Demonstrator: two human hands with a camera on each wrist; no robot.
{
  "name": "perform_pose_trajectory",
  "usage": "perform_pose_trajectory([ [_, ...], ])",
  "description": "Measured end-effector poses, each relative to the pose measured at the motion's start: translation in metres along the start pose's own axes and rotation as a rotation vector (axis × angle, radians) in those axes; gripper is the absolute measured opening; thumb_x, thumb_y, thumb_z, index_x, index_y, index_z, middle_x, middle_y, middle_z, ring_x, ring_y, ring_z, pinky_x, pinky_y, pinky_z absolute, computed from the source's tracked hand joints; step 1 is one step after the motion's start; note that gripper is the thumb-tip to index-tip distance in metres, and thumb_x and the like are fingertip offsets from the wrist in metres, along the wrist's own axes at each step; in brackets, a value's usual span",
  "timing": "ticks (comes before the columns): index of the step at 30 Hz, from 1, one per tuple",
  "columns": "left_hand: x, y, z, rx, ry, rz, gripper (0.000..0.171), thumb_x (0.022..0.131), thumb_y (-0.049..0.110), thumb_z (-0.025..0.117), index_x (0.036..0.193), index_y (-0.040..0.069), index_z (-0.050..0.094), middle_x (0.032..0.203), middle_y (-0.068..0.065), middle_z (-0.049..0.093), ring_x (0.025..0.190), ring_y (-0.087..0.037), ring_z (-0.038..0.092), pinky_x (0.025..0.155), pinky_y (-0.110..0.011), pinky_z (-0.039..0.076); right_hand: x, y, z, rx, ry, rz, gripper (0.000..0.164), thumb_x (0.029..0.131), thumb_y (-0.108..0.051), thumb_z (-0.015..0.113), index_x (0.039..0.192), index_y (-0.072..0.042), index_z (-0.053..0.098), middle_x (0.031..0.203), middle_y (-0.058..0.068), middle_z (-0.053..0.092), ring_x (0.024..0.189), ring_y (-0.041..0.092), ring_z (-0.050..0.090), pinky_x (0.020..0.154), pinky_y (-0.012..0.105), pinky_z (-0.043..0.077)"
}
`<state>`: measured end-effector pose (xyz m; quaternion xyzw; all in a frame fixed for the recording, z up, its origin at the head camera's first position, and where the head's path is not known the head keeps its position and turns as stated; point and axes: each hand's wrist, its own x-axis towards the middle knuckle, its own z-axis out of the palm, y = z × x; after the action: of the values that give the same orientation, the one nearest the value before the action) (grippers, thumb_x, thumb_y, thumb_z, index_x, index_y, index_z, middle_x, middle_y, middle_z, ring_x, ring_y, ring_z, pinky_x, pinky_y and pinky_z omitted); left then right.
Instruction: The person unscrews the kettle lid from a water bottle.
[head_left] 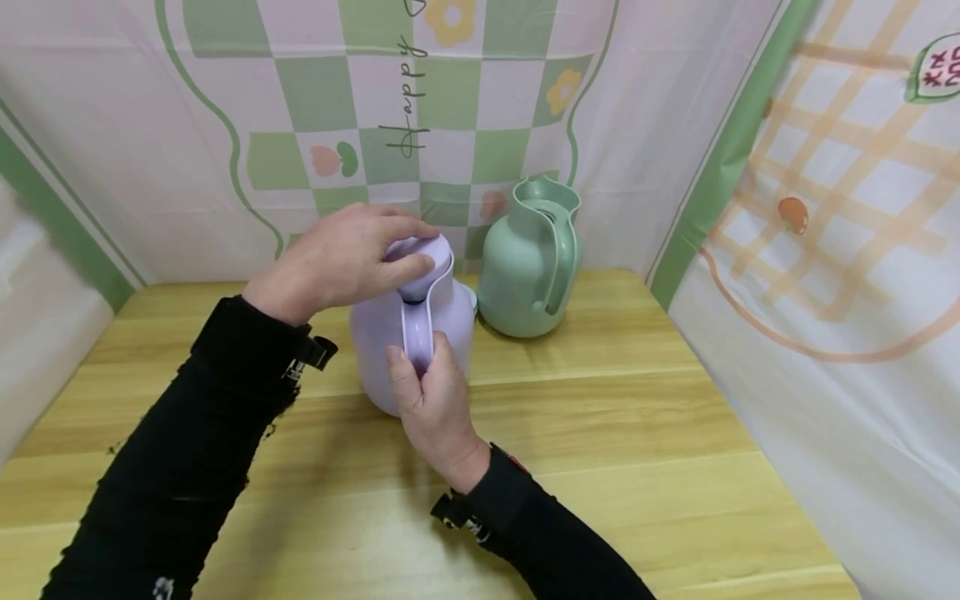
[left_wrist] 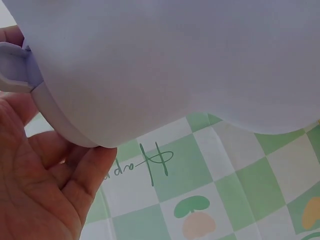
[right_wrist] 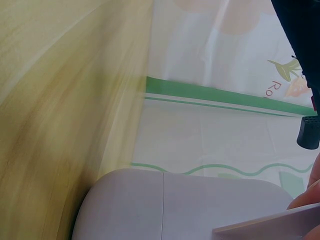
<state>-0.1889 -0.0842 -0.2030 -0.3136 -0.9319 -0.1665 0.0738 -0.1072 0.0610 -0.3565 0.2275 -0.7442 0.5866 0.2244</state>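
Note:
A lavender vacuum jug (head_left: 367, 342) stands on the wooden table, its handle (head_left: 417, 329) facing me. My right hand (head_left: 438, 408) grips that handle, thumb on its near side. Over the jug's mouth, my left hand (head_left: 341, 254) holds the lavender lid (head_left: 426, 265) between thumb and fingers. Seen from the left wrist, the left fingers (left_wrist: 92, 167) curl at the rim beside the jug's large pale body (left_wrist: 150, 65). From the right wrist, the jug's lower body (right_wrist: 125, 210) shows, with part of the right hand (right_wrist: 307, 197) at the handle.
A green vacuum jug (head_left: 517, 275) stands just behind and to the right. A small pale rounded edge (head_left: 472, 300) peeks out between the two jugs, mostly hidden. Patterned cloth (head_left: 315, 92) hangs behind the table (head_left: 637, 433) and along both sides.

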Motion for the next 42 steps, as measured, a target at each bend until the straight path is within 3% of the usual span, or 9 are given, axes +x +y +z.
perform_pose_trajectory([
  [9, 0.0023, 0.0054, 0.0014, 0.043, 0.043, -0.048, 0.049, 0.1, 0.052, 0.058, 0.134, 0.02, 0.071, 0.136, -0.009, 0.068, 0.118, -0.032, 0.062, 0.099, -0.049, 0.048, -0.0001, 0.0008, -0.0005, 0.011, -0.007, 0.018, 0.03, 0.108, -0.023, 0.052, 0.117, 0.005, 0.052, 0.092, 0.012, 0.054, 0.08, 0.017, 0.054, 0.065, 0.028, 0.046],
  [16, 0.0023, 0.0071, 0.0027, 0.061, 0.101, -0.041, 0.048, 0.1, 0.054, 0.06, 0.128, 0.018, 0.074, 0.12, -0.005, 0.076, 0.09, -0.026, 0.065, 0.082, -0.041, 0.049, -0.0001, 0.0017, -0.0007, 0.019, -0.014, 0.019, 0.03, 0.108, -0.024, 0.052, 0.118, 0.005, 0.051, 0.093, 0.013, 0.054, 0.082, 0.018, 0.054, 0.066, 0.028, 0.047],
  [35, 0.0018, 0.006, 0.0064, 0.101, 0.172, -0.039, 0.047, 0.101, 0.055, 0.06, 0.124, 0.017, 0.075, 0.115, -0.009, 0.076, 0.091, -0.03, 0.069, 0.078, -0.043, 0.052, -0.0005, -0.0013, -0.0008, 0.002, -0.003, 0.013, 0.03, 0.107, -0.022, 0.053, 0.118, 0.006, 0.052, 0.094, 0.014, 0.057, 0.084, 0.019, 0.058, 0.069, 0.028, 0.049],
  [42, 0.0005, 0.0059, 0.0086, 0.127, 0.204, -0.033, 0.046, 0.101, 0.056, 0.06, 0.12, 0.016, 0.075, 0.104, -0.009, 0.076, 0.091, -0.031, 0.068, 0.074, -0.044, 0.051, -0.0009, -0.0014, -0.0006, 0.001, -0.002, 0.012, 0.031, 0.108, -0.022, 0.053, 0.118, 0.007, 0.052, 0.097, 0.015, 0.058, 0.087, 0.021, 0.059, 0.07, 0.029, 0.049],
])
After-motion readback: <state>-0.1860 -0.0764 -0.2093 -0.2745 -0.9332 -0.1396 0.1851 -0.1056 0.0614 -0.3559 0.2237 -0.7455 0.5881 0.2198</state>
